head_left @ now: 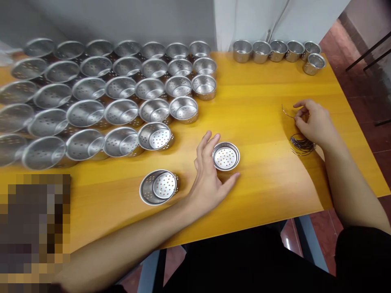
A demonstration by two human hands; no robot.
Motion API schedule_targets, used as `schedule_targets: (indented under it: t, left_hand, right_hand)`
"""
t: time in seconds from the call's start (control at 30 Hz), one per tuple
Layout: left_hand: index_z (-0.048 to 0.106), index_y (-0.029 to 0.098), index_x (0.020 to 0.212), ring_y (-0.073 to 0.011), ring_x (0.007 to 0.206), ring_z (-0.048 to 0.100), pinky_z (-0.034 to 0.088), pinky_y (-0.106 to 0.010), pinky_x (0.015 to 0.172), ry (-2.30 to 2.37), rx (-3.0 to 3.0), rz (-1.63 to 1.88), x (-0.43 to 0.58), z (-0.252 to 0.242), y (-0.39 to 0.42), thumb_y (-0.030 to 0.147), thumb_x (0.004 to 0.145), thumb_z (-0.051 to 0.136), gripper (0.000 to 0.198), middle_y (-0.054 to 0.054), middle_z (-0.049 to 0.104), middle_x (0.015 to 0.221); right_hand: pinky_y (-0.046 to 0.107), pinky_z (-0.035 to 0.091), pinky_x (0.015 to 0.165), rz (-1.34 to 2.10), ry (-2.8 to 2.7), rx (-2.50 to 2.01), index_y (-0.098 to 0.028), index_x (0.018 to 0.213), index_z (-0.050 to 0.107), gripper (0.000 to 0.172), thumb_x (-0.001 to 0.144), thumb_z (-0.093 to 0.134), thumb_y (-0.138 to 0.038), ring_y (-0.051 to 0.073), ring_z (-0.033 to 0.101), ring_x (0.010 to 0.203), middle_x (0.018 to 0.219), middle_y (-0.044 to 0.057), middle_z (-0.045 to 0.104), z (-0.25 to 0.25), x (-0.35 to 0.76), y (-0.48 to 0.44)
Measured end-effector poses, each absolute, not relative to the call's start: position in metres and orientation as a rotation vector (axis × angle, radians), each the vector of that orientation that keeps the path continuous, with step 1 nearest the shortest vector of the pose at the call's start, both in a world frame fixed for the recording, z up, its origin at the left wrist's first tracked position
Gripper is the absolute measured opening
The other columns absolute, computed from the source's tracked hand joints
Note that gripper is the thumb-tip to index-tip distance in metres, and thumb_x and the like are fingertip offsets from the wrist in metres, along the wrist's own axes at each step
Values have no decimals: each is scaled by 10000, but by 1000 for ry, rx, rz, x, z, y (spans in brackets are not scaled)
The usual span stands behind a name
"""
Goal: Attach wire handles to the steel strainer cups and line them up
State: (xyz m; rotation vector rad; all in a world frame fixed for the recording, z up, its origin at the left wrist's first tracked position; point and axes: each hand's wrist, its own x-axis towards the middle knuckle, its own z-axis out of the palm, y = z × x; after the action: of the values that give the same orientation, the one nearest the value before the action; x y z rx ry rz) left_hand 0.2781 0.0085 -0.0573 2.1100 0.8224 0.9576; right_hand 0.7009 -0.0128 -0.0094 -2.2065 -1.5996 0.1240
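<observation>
In the head view, my left hand (209, 171) reaches over the table with fingers extended and thumb spread apart. It is beside a small round metal strainer piece (226, 158) with a perforated bottom; whether the fingers touch its rim I cannot tell. My right hand (311, 122) is closed in a pinch on a thin bent wire (286, 112), which sticks out to the left of the fingertips. Just below that hand lies a loose bundle of similar wires (301, 145). Left of my left hand, a single perforated metal cup (159, 187) stands on the table.
Rows of perforated metal cups (120, 112) fill the table's left half. Several smaller metal cups (277, 51) stand along the back right edge. A pixelated patch (33, 232) hides the lower left. The yellow table (259, 195) ends close to my lap.
</observation>
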Motion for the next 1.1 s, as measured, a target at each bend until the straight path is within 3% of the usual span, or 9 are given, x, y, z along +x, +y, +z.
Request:
schedule_targets:
  t: [0.17,0.37,0.53,0.63,0.87,1.1]
  left_hand:
    - [182,358,1844,-456,1793,345,476,-716,1355,802,2090,906,279,-54,10,397,1053,804,1007,-215,317,1887]
    - [231,352,1823,-432,1755,396,504,-700,1339,717,2115,907,283,-51,9,340,1042,786,958,-210,398,1824]
    - [196,365,1828,-445,1763,386,474,-757,1360,651,2162,888,284,-47,11,314,1013,790,1010,-207,404,1825]
    - [167,367,1832,-448,1768,379,466,-768,1363,642,2175,846,284,-44,12,303,1014,782,1026,-205,409,1838]
    - [185,356,1833,-454,1758,384,448,-741,1388,636,2182,876,283,-49,13,355,1003,795,1030,-204,396,1834]
    - [213,343,1833,-423,1742,398,502,-671,1356,641,2150,921,282,-55,14,315,999,805,1023,-200,389,1822]
  right_hand:
    - [579,545,1075,146,-1610,-2267,-295,1313,666,426,900,670,-188,397,721,1068,948,104,763,-6,688,-9]
    - [485,564,889,267,-1476,-2225,-307,1315,599,515,823,693,-187,302,699,810,925,45,745,2,684,-14]
    - [549,585,1010,198,-1527,-2274,-310,1271,614,437,855,735,-256,377,774,1009,1114,125,795,0,694,-18]
    - [601,594,1050,133,-1582,-2327,-334,1242,593,473,802,725,-222,421,768,1082,1076,107,793,-4,699,-18]
    - [552,554,958,101,-1641,-2412,-301,1285,548,535,784,685,-170,401,716,960,896,95,720,-1,690,-15]
    - [469,523,855,232,-1520,-2278,-299,1324,551,511,854,711,-178,287,658,825,947,65,745,9,686,-18]
